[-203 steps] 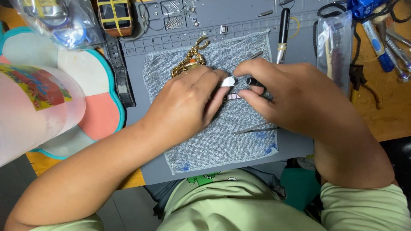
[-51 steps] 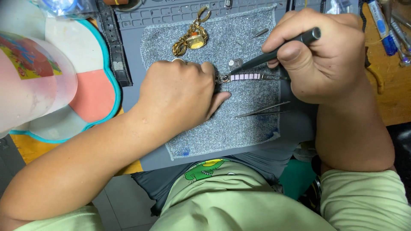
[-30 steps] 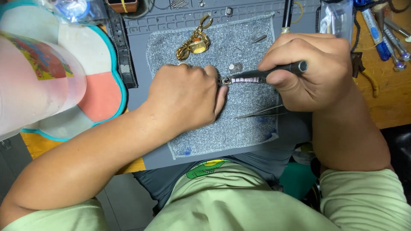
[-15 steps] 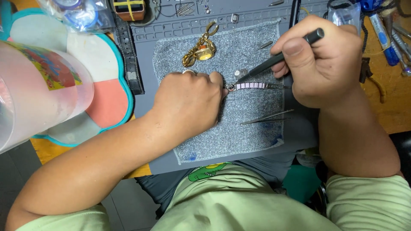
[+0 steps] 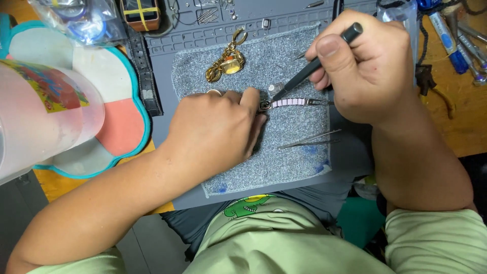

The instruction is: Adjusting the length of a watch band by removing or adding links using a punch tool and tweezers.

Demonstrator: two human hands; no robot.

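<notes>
On the fuzzy grey cloth mat (image 5: 284, 152) in the middle of the worktop lies a short pale-pink watch strap made of tiny metal links (image 5: 290, 102). The left hand (image 5: 215, 134) presses down on the strap's left end, and its fingers are curled shut over that end. The right hand (image 5: 373, 68) has its fingers wrapped tight around a thin black tool like a pen (image 5: 317, 63), whose sharp tip touches the strap near a small silver ring at its end. That tip looks easy to slip off the smooth, shiny links; I think it could then poke the left thumb right beside it or scratch the strap. A tiny pin could also pop out and get lost in the rough cloth. Thin silver metal tweezers (image 5: 309, 139) lie just below the strap. A shiny gold chain watch (image 5: 227, 63) rests further up the cloth. A cloudy plastic cup with a bright picture (image 5: 43, 119) stands at the left on a flower-shaped tray with a teal rim (image 5: 124, 127).
</notes>
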